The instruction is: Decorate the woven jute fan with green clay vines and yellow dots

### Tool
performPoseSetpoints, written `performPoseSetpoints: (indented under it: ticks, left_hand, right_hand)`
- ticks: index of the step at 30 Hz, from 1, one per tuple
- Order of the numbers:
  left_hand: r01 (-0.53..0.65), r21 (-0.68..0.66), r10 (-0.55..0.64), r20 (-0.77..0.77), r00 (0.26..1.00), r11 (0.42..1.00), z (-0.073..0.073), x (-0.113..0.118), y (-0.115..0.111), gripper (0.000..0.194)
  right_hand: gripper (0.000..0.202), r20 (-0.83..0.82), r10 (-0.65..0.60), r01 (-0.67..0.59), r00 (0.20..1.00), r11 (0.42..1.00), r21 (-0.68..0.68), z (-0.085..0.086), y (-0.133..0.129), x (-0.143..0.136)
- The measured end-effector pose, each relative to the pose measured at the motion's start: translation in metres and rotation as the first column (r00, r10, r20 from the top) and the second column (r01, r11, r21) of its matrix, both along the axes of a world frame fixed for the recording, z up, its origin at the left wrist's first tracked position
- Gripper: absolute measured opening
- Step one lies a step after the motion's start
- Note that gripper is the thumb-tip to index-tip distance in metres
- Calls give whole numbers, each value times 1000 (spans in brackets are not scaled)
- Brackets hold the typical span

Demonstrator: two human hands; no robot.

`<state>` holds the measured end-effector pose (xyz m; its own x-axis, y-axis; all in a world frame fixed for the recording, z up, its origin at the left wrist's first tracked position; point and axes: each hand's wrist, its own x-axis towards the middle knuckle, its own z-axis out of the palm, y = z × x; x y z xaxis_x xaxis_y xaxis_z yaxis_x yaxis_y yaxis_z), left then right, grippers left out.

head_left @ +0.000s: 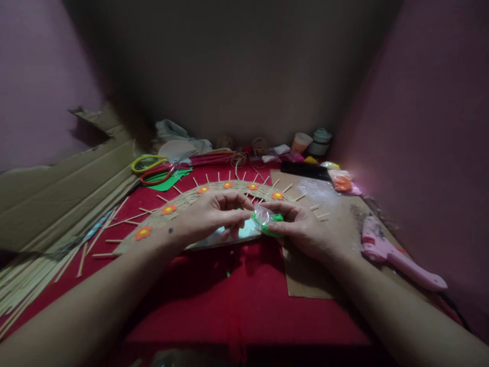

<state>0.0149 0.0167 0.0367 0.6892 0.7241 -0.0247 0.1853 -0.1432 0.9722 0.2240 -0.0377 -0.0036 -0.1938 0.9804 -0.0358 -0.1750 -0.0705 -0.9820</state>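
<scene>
Near the middle, my right hand (294, 221) grips a small clear plastic packet (263, 216) with bright green material in it. My left hand (219, 211) meets the packet's left side, its thumb and forefinger pinched; what lies between those fingertips is too small to make out. Behind and under my hands, a woven half-ring (187, 200) lies on the red cloth (206, 295). Thin sticks poke out round its edge, and orange flowers with yellow centres (168, 209) dot it. A shiny, pale, flat piece (214, 239) shows below my hands.
A pink glue gun (397, 257) lies at right, by a brown board (309, 275). Scissors (157, 176) and green sheets (173, 179) are back left. Long sticks (34, 285) and cardboard (64, 193) line the left. A cup (301, 142), jar (321, 141) and twine (239, 159) stand behind.
</scene>
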Motion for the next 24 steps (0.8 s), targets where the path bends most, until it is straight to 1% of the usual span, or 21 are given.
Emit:
performPoseSetpoints:
  ticks: [2,4,9,11,14,16,18,20,24]
  left_hand:
    - [-1,19,2,-34,999,1000,-1,1,-1,14]
    - [-17,42,18,-19,1000,999,-1,2,-2,14]
    - [-57,138,58,-1,998,989,1,6,-6,12]
    - [-37,153,44,-41,998,988,2,6,-6,15]
    - [20,118,-6,-118,993,993,3,5,-6,20]
    - [50,85,-34,-183,983,995,3,5,-6,21]
    - [74,94,-49,-244,969,993,1,5,-6,21]
    - [97,139,-55,-277,959,986,-2,5,-6,23]
    - [94,188,-39,-278,960,978,-10,7,-5,24]
  right_hand:
    - [41,0,12,-12,1000,1000,-2,-1,0,0]
    - [41,20,9,-9,1000,1000,20,-2,1,1]
    - [37,128,-24,11,991,995,100,-5,2,2]
    - [36,182,-48,26,982,993,116,-3,1,1]
    - [35,260,-93,52,961,986,161,0,1,-2]
    - [32,306,-106,43,946,978,206,2,0,-3]
    - [28,341,-105,24,934,972,233,2,0,-4]
    - [26,358,-100,26,928,978,206,2,-1,-3]
    - [29,339,-62,35,939,996,86,1,-2,-3]
